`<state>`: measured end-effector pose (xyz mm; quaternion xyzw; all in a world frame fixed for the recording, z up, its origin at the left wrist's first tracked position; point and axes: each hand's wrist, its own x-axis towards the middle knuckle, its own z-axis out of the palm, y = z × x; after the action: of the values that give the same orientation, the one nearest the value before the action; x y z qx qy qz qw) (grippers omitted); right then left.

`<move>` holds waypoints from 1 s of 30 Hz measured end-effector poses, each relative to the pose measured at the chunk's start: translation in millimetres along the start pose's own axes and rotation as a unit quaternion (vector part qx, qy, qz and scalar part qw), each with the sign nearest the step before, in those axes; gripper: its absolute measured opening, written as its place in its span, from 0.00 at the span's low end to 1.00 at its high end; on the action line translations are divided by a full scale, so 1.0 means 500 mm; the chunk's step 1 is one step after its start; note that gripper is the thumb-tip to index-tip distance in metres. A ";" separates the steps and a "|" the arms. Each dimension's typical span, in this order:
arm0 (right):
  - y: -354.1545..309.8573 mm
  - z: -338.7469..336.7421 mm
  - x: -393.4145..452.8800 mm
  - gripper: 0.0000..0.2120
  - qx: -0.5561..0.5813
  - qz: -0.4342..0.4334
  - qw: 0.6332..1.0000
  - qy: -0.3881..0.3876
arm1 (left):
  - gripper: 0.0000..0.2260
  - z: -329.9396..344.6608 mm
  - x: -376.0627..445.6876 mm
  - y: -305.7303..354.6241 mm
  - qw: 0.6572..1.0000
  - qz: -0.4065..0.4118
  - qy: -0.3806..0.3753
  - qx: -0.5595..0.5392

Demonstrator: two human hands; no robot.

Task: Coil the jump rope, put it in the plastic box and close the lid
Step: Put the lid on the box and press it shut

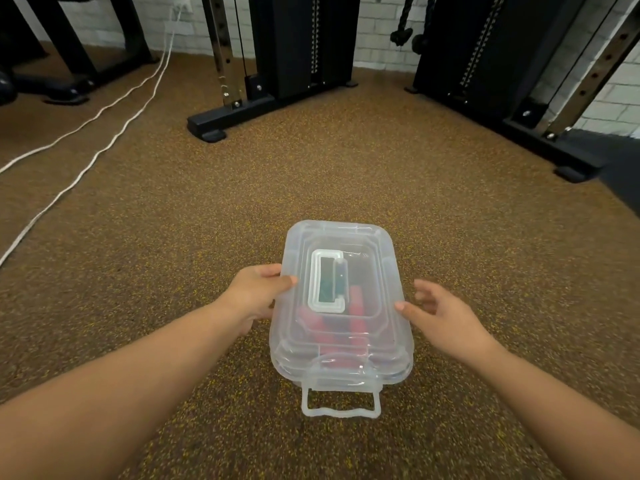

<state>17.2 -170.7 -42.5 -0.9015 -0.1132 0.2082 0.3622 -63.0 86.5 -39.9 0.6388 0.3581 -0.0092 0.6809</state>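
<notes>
While lid (341,271) sits on plastic box (343,362), left hand (254,299) pinches its edge, right hand (446,317) spread, thumb perhaps touching.

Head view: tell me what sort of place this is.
Most likely a gym: a cable weight machine stands against the white brick wall, a second rack to its right, on speckled rubber flooring.

A single wide-angle view is given, taken from head height and tilted forward and down over the brown speckled rubber floor (346,174). The near floor is seen steeply from above, and both bare forearms are seen entering from the lower corners. Farther off, the black steel gym machine frames (277,64) and the white brick wall (384,32) are caught along the bowed upper edge.
</notes>
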 end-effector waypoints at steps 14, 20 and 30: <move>0.013 0.003 0.018 0.10 0.284 0.091 0.945 -0.137 | 0.19 -0.032 0.020 0.016 0.990 -0.108 -0.076 0.048; 0.036 0.002 0.014 0.12 0.289 0.101 0.939 -0.154 | 0.16 -0.018 0.025 0.014 0.992 -0.087 -0.076 0.051; 0.032 0.008 -0.018 0.11 0.278 0.072 0.951 -0.118 | 0.18 -0.006 0.022 0.006 0.993 -0.091 -0.072 0.032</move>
<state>8.1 -182.8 -53.7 -0.7401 -0.0270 0.3616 0.5664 -54.7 94.5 -42.6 0.6230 0.3640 -0.1288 0.6802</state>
